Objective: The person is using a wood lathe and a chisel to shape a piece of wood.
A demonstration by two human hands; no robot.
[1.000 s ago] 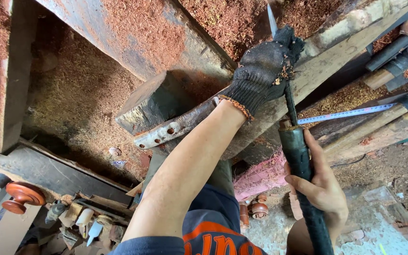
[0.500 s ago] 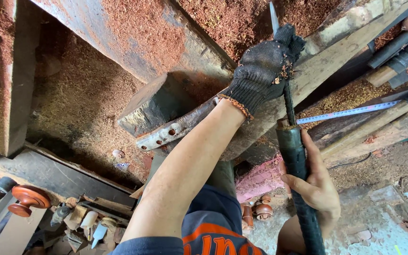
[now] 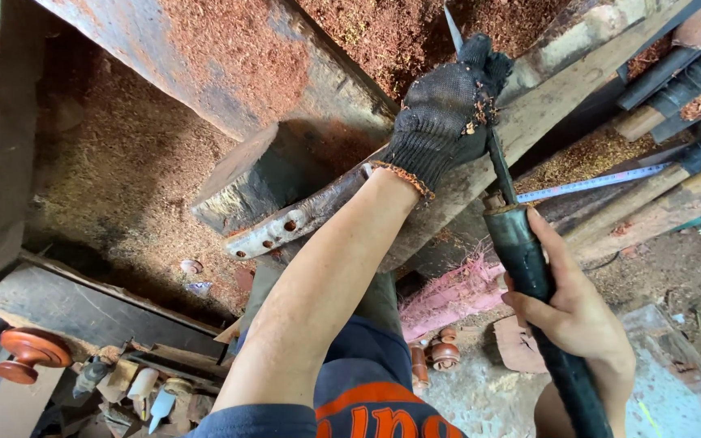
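Note:
My left hand (image 3: 446,112), in a black knit glove, is closed around the narrow metal blade (image 3: 496,166) of a long turning chisel, pressing it on a wooden beam (image 3: 545,105). My bare right hand (image 3: 574,312) grips the chisel's long dark handle (image 3: 529,276) lower down. The blade tip (image 3: 450,18) points up past the glove toward red sawdust. A curved metal bracket with holes (image 3: 273,231) lies just left of my forearm.
Red sawdust (image 3: 229,57) covers a big slanted beam and the floor. A tape measure (image 3: 590,182) and wooden sticks lie at right. A turned red wooden knob (image 3: 30,353) and small tools (image 3: 148,389) sit bottom left; small turned pieces (image 3: 440,353) by my knee.
The view has shifted slightly; both hands keep their grip on the chisel, and my right hand has slid a little along the handle.

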